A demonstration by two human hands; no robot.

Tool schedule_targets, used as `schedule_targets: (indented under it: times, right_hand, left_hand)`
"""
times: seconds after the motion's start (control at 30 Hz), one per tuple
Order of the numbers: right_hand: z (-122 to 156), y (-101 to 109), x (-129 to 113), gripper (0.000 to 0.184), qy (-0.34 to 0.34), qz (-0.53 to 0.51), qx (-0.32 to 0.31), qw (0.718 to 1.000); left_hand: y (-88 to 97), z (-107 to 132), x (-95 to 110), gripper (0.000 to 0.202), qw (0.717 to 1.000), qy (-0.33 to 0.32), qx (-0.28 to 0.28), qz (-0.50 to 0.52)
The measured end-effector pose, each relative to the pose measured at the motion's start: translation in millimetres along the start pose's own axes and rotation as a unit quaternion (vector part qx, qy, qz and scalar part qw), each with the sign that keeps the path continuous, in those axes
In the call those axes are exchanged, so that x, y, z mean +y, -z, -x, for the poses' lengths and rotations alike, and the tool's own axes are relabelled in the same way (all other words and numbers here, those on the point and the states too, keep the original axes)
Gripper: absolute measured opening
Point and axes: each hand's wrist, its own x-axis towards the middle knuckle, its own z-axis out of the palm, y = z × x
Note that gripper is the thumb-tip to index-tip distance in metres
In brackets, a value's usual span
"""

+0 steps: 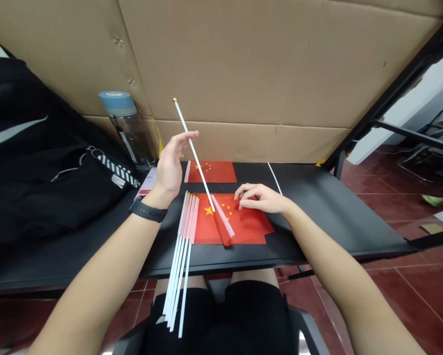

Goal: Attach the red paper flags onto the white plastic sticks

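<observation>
My left hand point(171, 162) holds a thin white flagstick point(201, 170) with a gold tip, slanting over the table. The stick's lower end meets the pale sleeve point(223, 217) of a red flag point(249, 229) with yellow stars; whether it is inside the sleeve I cannot tell. Over the right part of this flag hovers or rests my right hand point(260, 198), its fingers loosely bent and apart. Several finished flags with white sticks point(177, 281) lie side by side to the left, their sticks jutting past the table's front edge.
Behind lies another red flag point(221, 172), with a loose white stick point(275, 178) farther right on the black table point(335, 217). A blue-lidded bottle point(127, 128) and a black bag point(40, 148) stand at left. A cardboard panel point(243, 74) closes the back.
</observation>
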Motion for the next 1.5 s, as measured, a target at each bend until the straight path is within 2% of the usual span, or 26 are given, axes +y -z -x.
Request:
schedule_targets:
  times: [0.1,0.23,0.3,0.4,0.5,0.57,0.73,0.97,1.07,1.17,1.27,1.4,1.5]
  right_hand:
    - [-0.7,-1.5,1.9,0.033,-0.012,-0.005,0.058,0.998]
    - [-1.7,-3.8,3.8,0.026,-0.012,-0.050,0.128,0.990]
    - [-1.9,-3.8,4.6,0.035,0.000,-0.097,0.155,0.983]
    - [-2.0,-2.2,4.9,0.051,-0.005,-0.122,0.167,0.978]
    - [-1.9,-1.0,3.9,0.049,-0.024,-0.112,0.173,0.978]
    - [-1.7,-1.2,2.6,0.044,-0.020,-0.119,0.182,0.976]
    - [-0.6,-2.3,-1.3,0.029,-0.012,-0.128,0.180,0.975]
    - [-3.3,-2.9,4.7,0.037,-0.059,-0.140,0.137,0.979]
    - [-3.2,4.6,11.5,0.037,-0.064,-0.118,0.183,0.974]
    - [3.9,22.6,22.3,0.035,-0.087,-0.031,0.249,0.964]
    - [16.2,44.1,38.3,0.032,-0.142,0.125,0.273,0.943]
    - [28.0,59.5,58.8,0.030,-0.219,0.271,0.221,0.911]
    - [29.6,60.4,66.0,0.040,-0.282,0.331,0.182,0.882]
  left_hand:
    - [0.6,-0.6,10.8,0.072,0.993,0.072,-0.052,0.081]
    - [-5.8,6.5,19.5,0.084,0.969,0.148,-0.161,0.113]
    - [-12.6,12.8,17.6,0.089,0.945,0.184,-0.245,0.118]
    - [-22.7,23.9,9.6,0.094,0.890,0.224,-0.372,0.136]
    - [-29.2,34.3,4.4,0.093,0.849,0.251,-0.441,0.148]
    - [-31.2,39.2,5.7,0.090,0.838,0.264,-0.456,0.140]
    - [-34.6,42.2,11.7,0.089,0.836,0.276,-0.459,0.123]
    - [-42.7,45.6,2.7,0.093,0.828,0.264,-0.479,0.129]
    - [-44.4,48.9,6.5,0.088,0.829,0.263,-0.485,0.092]
    - [-43.6,51.0,7.5,0.081,0.846,0.252,-0.467,0.055]
    - [-40.9,51.3,1.8,0.079,0.862,0.245,-0.443,0.036]
    - [-38.3,51.1,-6.8,0.078,0.866,0.256,-0.428,0.029]
    - [-37.5,51.5,-9.7,0.078,0.870,0.255,-0.422,0.020]
